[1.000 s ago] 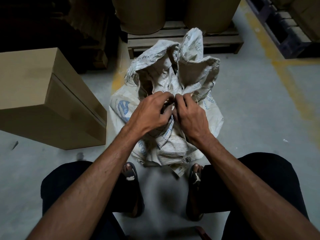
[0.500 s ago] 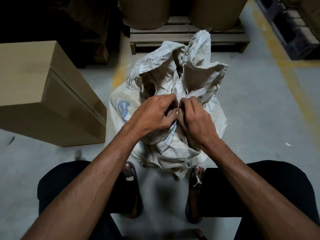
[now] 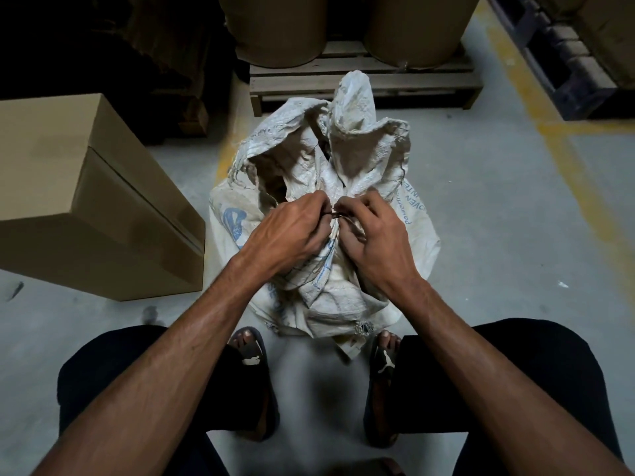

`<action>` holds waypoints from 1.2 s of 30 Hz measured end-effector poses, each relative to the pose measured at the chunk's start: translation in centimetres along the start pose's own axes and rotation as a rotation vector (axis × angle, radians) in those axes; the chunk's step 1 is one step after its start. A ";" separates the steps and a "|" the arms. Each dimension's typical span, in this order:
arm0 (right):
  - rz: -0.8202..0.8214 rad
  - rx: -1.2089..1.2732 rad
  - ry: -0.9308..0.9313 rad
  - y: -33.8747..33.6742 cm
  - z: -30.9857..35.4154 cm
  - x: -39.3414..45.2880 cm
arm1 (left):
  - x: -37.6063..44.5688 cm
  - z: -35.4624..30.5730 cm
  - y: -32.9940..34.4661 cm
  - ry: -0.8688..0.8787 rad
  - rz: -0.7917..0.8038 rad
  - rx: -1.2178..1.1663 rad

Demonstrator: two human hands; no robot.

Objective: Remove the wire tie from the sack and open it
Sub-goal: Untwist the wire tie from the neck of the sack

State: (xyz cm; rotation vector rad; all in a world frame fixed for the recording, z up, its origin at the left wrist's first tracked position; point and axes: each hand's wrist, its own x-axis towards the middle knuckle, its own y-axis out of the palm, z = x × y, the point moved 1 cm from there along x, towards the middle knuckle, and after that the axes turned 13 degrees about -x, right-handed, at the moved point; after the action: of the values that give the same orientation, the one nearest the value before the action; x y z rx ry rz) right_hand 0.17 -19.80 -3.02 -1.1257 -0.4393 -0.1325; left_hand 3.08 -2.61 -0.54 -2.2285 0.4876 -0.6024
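Observation:
A dirty white woven sack with blue print stands on the concrete floor between my feet, its neck bunched and its crumpled top flaring upward. A thin dark wire tie circles the neck; only a short piece shows between my fingertips. My left hand pinches the wire from the left, fingers curled against the neck. My right hand pinches it from the right, a small gap away from the left hand.
A large cardboard box sits on the floor to the left. Behind the sack, a wooden pallet carries two big brown rolls. A dark pallet lies at the back right beside yellow floor lines.
My hands have drawn slightly apart at the sack's neck, and a short stretch of wire now shows between the fingertips. The sack stays bunched.

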 end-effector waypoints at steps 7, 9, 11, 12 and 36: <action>0.024 -0.184 -0.050 0.4 0.1 -0.4 | 0.0 -0.2 -0.1 0.029 0.071 -0.044; 0.007 -0.181 -0.025 0.6 0.0 -0.5 | 0.1 -0.4 0.0 0.013 0.080 -0.114; -0.002 -0.115 0.032 0.4 0.0 -0.4 | 0.3 -0.4 0.0 -0.010 0.079 -0.189; -0.006 -0.080 0.058 0.3 0.1 -0.4 | 0.4 -0.3 -0.1 -0.024 0.072 -0.215; -0.254 -0.051 -0.100 1.1 0.8 0.0 | -0.3 -0.2 -1.6 -0.127 -0.201 -0.384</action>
State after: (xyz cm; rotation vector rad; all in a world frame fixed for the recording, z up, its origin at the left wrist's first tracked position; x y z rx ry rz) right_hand 0.34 -18.54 -3.66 -1.1266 -0.6714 -0.3123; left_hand 2.95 -1.51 0.70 -2.6855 0.3366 -0.4957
